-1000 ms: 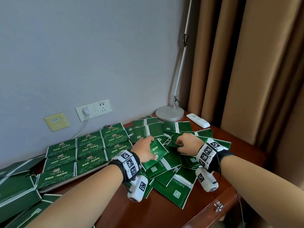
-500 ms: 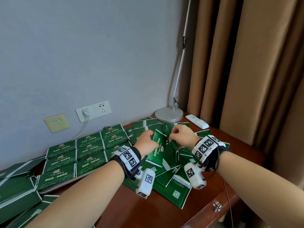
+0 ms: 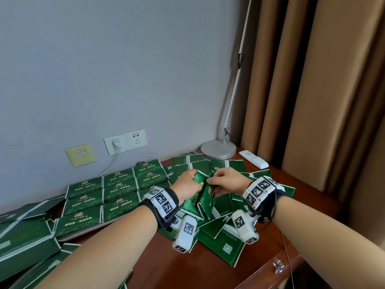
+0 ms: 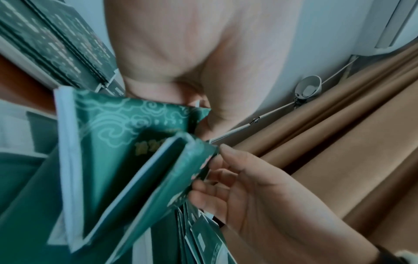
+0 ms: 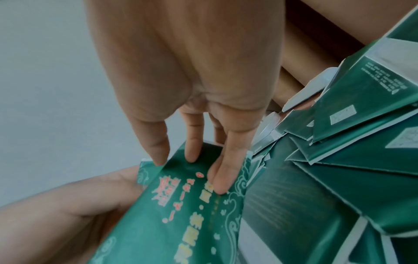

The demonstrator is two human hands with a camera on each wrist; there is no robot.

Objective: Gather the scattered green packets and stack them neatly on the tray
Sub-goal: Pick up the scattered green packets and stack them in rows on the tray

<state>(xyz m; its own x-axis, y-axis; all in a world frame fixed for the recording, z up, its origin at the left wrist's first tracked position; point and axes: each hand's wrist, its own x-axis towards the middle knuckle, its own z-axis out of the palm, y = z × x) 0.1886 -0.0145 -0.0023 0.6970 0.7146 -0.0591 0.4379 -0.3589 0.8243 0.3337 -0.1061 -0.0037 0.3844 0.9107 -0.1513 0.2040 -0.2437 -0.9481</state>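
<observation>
Two green packets stand upright between my hands, over a loose pile of green packets on the brown desk. My left hand grips them from the left, thumb against the cloud-patterned face. My right hand holds them from the right, its fingers lying on the printed face of a packet. Further left a tray carries neat rows of stacked packets.
A round lamp base and a white remote sit behind the pile. Wall sockets with a plugged cord are at the back. Flattened green boxes lie at the far left. Curtains hang right; the desk front has a drawer knob.
Both hands picked packets off the pile, tipped them upright and drew together, rising slightly above the desk.
</observation>
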